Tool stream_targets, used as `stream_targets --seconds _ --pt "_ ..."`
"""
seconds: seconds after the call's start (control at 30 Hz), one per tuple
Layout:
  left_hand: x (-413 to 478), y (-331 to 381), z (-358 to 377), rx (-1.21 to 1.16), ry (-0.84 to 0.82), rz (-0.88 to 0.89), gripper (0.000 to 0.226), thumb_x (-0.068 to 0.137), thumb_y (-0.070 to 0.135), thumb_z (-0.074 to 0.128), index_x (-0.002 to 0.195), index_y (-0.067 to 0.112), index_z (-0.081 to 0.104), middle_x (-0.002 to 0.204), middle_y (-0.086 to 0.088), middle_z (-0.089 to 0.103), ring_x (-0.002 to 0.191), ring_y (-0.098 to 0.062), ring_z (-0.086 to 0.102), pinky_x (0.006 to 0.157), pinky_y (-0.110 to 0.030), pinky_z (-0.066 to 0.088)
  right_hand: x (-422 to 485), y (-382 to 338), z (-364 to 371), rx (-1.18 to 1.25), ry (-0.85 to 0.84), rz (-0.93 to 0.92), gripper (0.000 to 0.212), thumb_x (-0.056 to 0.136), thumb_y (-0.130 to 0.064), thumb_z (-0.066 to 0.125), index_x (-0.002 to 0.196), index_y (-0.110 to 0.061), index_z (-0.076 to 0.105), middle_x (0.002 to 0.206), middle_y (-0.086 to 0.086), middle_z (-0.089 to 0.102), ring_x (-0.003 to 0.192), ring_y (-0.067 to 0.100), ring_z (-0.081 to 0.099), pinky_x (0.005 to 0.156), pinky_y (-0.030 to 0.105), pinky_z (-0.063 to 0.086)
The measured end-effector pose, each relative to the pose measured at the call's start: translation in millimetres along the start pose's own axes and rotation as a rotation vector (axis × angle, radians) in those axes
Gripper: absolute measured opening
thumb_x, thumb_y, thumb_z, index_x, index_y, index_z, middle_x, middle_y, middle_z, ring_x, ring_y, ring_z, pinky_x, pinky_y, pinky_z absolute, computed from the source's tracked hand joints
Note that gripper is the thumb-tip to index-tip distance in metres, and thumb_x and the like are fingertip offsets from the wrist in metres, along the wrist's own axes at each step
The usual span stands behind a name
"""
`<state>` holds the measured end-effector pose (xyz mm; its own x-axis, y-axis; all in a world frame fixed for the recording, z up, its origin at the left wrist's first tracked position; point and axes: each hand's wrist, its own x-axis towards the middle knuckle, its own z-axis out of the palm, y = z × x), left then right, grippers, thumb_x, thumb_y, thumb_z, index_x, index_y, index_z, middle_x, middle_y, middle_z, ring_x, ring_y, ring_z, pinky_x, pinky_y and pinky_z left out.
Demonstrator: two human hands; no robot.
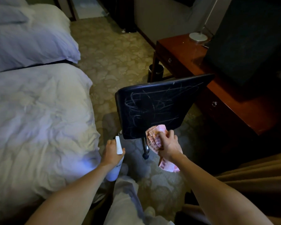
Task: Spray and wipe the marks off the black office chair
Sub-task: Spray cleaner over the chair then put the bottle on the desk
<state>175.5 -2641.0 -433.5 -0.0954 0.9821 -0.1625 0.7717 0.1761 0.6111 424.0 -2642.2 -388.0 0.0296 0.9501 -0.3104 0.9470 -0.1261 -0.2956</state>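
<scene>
The black office chair's backrest (159, 104) faces me at centre, covered with pale scribbled marks. My left hand (111, 153) grips a white spray bottle (116, 168) just below the backrest's lower left corner, its nozzle near the backrest. My right hand (169, 146) clutches a crumpled pink cloth (154, 140) against the backrest's bottom edge, beside the chrome support post (146, 149). Part of the cloth hangs below my wrist.
A bed with white bedding (39, 120) fills the left side. A dark red wooden desk (225, 95) with drawers stands to the right, with a black screen (250, 43) on it. A small black bin (156, 73) sits under the desk. My knees are below on patterned carpet (113, 62).
</scene>
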Motion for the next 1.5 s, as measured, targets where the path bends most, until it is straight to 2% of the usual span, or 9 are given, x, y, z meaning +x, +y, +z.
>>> stream_targets --seconds 0.1,0.23,0.37,0.57,0.73,0.9,1.0,1.3,1.5 --pt "8 -11 -12 0.006 0.036 -0.013 0.047 0.078 0.031 0.075 0.106 -0.001 0.055 0.101 -0.02 0.055 0.093 -0.039 0.058 0.079 -0.043 0.05 14 -21 -1 -0.013 -0.018 -0.047 0.073 0.077 -0.017 0.07 0.135 -0.031 0.028 0.139 0.013 0.017 0.123 0.034 0.029 0.094 0.045 0.048" --pt "27 -23 -29 -0.006 0.074 -0.043 0.048 0.076 0.033 0.076 0.105 0.0 0.056 0.099 -0.019 0.057 0.093 -0.036 0.06 0.077 -0.039 0.05 37 -54 -2 -0.029 -0.034 -0.095 0.071 0.078 -0.017 0.068 0.135 -0.031 0.028 0.135 0.011 0.018 0.119 0.032 0.03 0.092 0.044 0.048" --pt "48 -30 -44 -0.031 0.069 -0.037 0.05 0.08 0.032 0.074 0.114 0.0 0.054 0.108 -0.018 0.058 0.098 -0.032 0.061 0.084 -0.036 0.05 61 -88 -1 -0.032 -0.031 -0.144 0.071 0.078 -0.016 0.066 0.136 -0.031 0.029 0.133 0.012 0.02 0.118 0.033 0.032 0.088 0.043 0.05" --pt "94 -45 -66 0.005 0.072 -0.069 0.055 0.081 0.044 0.069 0.116 0.006 0.052 0.112 -0.015 0.057 0.102 -0.03 0.06 0.087 -0.035 0.052 97 -140 7 -0.078 -0.043 -0.207 0.084 0.078 -0.024 0.071 0.141 -0.036 0.017 0.141 0.011 0.015 0.125 0.031 0.029 0.097 0.046 0.046" --pt "140 -57 -89 -0.006 0.048 -0.076 0.061 0.081 0.049 0.068 0.124 0.01 0.048 0.12 -0.011 0.055 0.109 -0.027 0.059 0.092 -0.033 0.051 132 -187 16 -0.064 -0.066 -0.253 0.087 0.081 -0.023 0.07 0.145 -0.034 0.012 0.149 0.013 0.01 0.134 0.039 0.026 0.104 0.048 0.042" --pt "189 -69 -111 0.016 0.046 -0.043 0.061 0.081 0.053 0.066 0.122 0.012 0.049 0.118 -0.01 0.055 0.105 -0.026 0.06 0.089 -0.034 0.053 166 -227 18 -0.024 -0.082 -0.213 0.082 0.081 -0.02 0.07 0.142 -0.033 0.016 0.15 0.01 0.006 0.136 0.036 0.022 0.105 0.047 0.041" --pt "212 -73 -123 0.025 0.037 -0.028 0.061 0.082 0.048 0.067 0.126 0.01 0.047 0.12 -0.011 0.053 0.106 -0.025 0.06 0.089 -0.03 0.052 183 -247 17 -0.01 -0.048 -0.213 0.078 0.08 -0.023 0.072 0.139 -0.031 0.022 0.145 0.011 0.014 0.131 0.032 0.026 0.102 0.046 0.043" --pt "255 -80 -134 -0.003 0.008 -0.086 0.06 0.085 0.041 0.067 0.128 0.008 0.042 0.121 -0.01 0.048 0.109 -0.026 0.056 0.08 -0.021 0.04 221 -274 7 -0.033 -0.07 -0.244 0.077 0.077 -0.021 0.074 0.139 -0.027 0.027 0.144 0.012 0.019 0.127 0.031 0.029 0.096 0.044 0.047" --pt "275 -67 -142 0.02 0.036 -0.108 0.058 0.085 0.043 0.067 0.124 0.007 0.043 0.119 -0.012 0.045 0.106 -0.027 0.056 0.082 -0.028 0.047 250 -274 -7 -0.046 -0.06 -0.271 0.078 0.075 -0.019 0.075 0.136 -0.029 0.028 0.138 0.01 0.022 0.123 0.03 0.031 0.091 0.042 0.05"
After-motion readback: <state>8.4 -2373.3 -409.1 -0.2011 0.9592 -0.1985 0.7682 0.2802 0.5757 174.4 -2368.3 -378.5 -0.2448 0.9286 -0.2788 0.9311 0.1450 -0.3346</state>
